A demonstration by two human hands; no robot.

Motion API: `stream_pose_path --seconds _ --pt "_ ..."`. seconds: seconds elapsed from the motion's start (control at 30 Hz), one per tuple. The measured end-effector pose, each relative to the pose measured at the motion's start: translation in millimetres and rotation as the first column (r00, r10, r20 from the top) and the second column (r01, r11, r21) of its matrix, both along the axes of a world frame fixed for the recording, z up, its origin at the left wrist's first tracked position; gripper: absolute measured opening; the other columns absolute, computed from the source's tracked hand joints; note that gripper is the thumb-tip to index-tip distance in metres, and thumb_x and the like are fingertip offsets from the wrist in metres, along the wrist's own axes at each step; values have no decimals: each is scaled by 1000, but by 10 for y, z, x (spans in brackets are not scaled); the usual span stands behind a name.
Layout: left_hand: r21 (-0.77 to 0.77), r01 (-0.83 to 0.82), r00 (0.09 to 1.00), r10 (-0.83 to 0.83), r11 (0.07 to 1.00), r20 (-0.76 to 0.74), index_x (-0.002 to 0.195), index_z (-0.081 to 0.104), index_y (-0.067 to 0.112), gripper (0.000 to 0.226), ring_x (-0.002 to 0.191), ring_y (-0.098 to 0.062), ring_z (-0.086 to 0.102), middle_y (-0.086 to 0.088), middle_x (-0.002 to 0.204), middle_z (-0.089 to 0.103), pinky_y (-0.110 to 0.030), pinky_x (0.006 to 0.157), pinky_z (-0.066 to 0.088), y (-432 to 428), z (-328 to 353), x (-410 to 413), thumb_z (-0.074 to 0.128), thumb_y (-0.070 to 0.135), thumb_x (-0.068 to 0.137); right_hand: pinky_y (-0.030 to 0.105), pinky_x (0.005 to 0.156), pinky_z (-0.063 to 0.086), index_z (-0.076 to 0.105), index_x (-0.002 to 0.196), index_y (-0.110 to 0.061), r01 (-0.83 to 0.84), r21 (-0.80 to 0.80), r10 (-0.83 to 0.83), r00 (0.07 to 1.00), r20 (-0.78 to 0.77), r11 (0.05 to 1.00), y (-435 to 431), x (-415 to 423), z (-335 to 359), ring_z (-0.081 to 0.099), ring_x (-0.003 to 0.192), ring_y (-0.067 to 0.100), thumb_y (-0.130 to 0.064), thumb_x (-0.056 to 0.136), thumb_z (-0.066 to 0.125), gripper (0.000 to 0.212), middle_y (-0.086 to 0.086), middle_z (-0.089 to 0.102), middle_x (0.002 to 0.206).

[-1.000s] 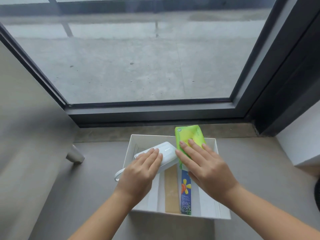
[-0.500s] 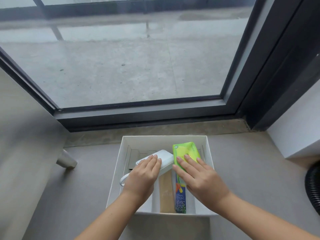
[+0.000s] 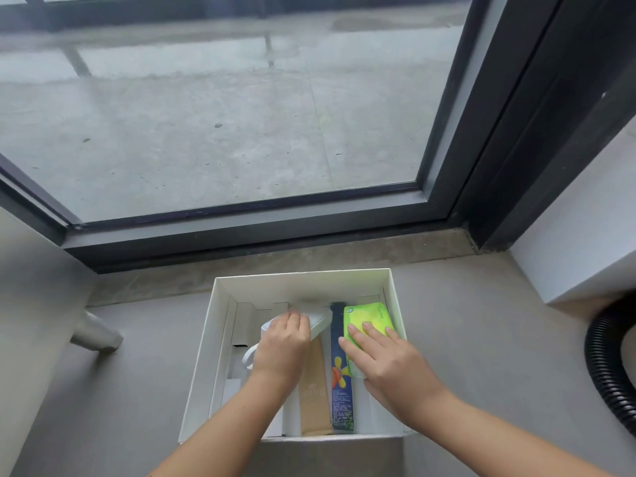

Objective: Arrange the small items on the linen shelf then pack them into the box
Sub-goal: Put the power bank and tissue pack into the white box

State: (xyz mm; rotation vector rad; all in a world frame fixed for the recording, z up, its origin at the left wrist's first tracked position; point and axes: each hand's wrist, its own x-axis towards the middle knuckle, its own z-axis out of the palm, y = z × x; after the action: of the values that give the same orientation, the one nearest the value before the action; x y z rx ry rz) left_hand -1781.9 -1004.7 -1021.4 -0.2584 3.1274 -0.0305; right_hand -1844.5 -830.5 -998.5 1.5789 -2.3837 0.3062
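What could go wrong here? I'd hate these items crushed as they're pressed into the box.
The left hand presses the white device over the tan packet; its cord loop may snag. The right hand flattens the green pack at the box wall, possibly creasing it.

No text is legible; small print on the blue packet [image 3: 341,383] seems too blurred.

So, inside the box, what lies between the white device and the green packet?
In the head view, two long flat packs lie side by side between the white device and green packet: a tan pack and a dark blue pack.
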Motion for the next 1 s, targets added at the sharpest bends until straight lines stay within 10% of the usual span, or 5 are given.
stream_pose_path --seconds 0.2,0.33,1.0 --pt "-55 -83 994 86 995 70 71 71 -4 47 61 -23 67 -14 66 68 -24 54 55 88 -115 -111 86 -1 27 31 61 58 77 89 -17 14 30 -15 999 39 999 43 32 -83 71 83 21 -12 27 90 63 3 74 93" --pt "-77 -186 955 198 980 220 131 38 -7 46 125 -31 43 -26 131 46 -32 101 35 165 -204 -146 48 3 87 30 59 58 77 87 -18 11 37 -13 999 52 999 46 29 -112 71 82 20 -13 27 89 61 2 74 92" --pt "76 4 918 -34 997 394 147 13 7 56 143 -24 -5 -13 156 -2 -41 114 5 204 -387 26 36 25 100 29 62 58 77 90 -20 -4 90 -4 996 91 996 62 17 -179 71 83 19 -17 24 90 67 0 74 94"
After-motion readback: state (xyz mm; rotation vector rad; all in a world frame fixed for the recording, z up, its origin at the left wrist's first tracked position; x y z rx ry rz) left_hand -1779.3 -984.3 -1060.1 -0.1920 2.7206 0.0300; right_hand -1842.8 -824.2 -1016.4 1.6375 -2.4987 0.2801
